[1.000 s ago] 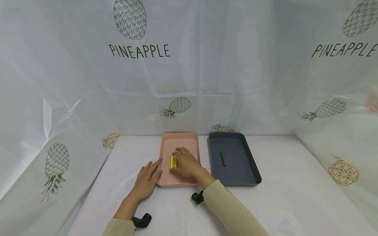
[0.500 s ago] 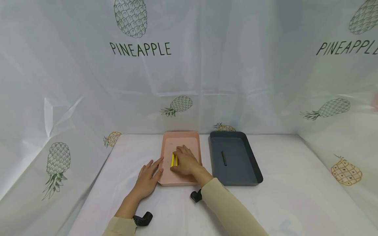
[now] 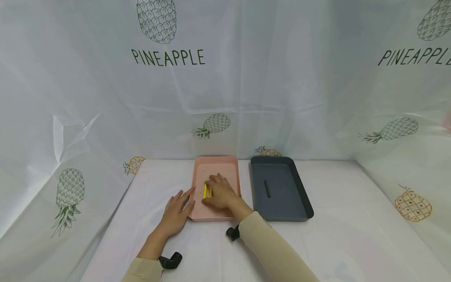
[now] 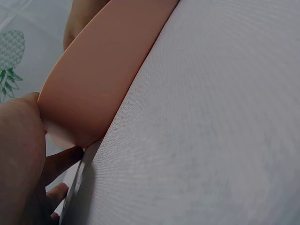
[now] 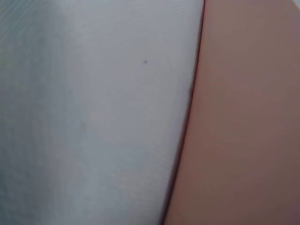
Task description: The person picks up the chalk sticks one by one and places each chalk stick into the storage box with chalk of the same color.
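Two hands (image 3: 175, 216) (image 3: 222, 194), two trays (image 3: 215, 166) (image 3: 284, 201), one dark stick (image 3: 267, 188)

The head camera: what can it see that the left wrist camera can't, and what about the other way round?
Only the head camera shows the dark tray, the little dark stick lying in it, and the yellow pieces that the right hand grips.

Only the left wrist camera shows a big, low close-up of the pink tray's outer wall; the head camera looks down into that tray instead.

Both show the left hand touching the pink tray, the white tabletop and a pineapple curtain.
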### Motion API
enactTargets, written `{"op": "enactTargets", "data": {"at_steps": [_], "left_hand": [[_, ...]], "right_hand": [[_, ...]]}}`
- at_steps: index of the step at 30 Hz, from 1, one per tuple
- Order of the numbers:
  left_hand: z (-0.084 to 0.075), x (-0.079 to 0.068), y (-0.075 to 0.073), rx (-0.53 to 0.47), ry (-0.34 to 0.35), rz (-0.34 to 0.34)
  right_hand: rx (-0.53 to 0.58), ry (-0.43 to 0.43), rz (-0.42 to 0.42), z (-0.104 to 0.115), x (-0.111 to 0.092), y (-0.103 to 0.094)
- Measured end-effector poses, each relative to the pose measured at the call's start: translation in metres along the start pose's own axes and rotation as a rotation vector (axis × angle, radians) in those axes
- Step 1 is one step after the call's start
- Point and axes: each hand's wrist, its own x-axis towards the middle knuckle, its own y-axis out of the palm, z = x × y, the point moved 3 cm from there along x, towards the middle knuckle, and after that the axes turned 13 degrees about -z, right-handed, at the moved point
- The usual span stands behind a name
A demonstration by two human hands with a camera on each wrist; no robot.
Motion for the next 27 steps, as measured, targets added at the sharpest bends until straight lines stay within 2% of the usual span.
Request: {"op": "enactTargets", "data": {"at_steps": [10, 21, 27], "left_hand": [[-0.002, 0.0, -0.001, 0.005, -0.021, 0.01], [-0.003, -0.001, -0.001, 0.012, -0.01, 0.012], [-0.004, 0.0, -0.003, 0.01, -0.028, 0.026]], "right_hand": [[-0.004, -0.005, 0.007, 0.002, 0.001, 0.001], [-0.004, -0.005, 0.016, 0.001, -0.001, -0.002], [0.012, -0.011, 0.018, 0.003, -0.004, -0.009]]}}
